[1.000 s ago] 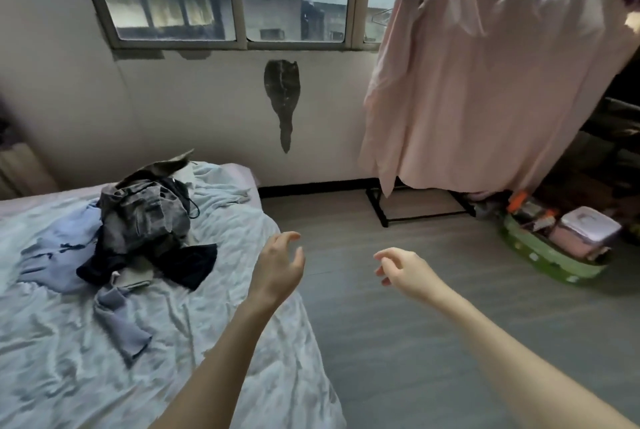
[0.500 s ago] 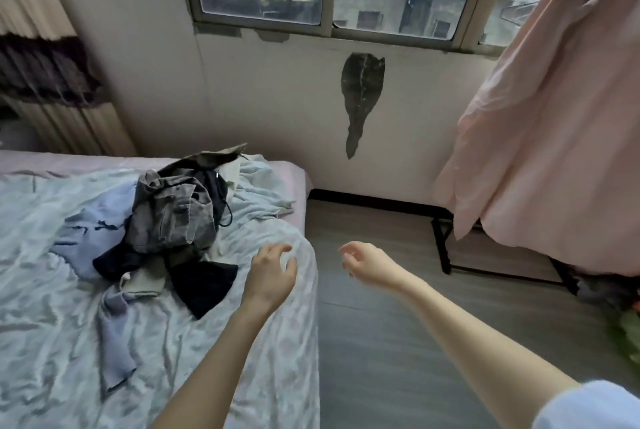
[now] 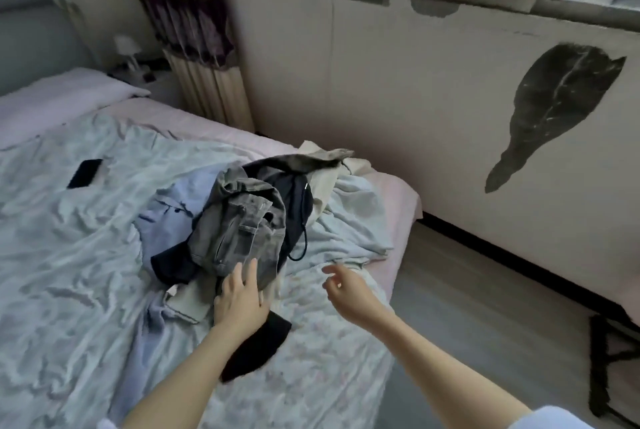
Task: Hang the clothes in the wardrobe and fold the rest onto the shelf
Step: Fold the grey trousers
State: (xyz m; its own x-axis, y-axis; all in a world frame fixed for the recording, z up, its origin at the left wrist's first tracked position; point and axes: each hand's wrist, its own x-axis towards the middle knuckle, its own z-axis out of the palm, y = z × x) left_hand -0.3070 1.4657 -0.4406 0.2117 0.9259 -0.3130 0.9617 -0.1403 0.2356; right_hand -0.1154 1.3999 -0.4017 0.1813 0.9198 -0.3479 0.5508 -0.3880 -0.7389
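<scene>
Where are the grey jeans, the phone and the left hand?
grey jeans (image 3: 239,231), head view, on the pocket area atop the pile.
phone (image 3: 85,173), head view, middle of its dark face.
left hand (image 3: 240,300), head view, back of the hand.

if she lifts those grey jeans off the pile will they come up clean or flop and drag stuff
Probably floppy: the grey jeans lie crumpled in soft folds. They look thick, so likely heavyish for clothing. A black drawstring garment is tangled beside them and may drag along. The left hand touches their lower edge.
</scene>
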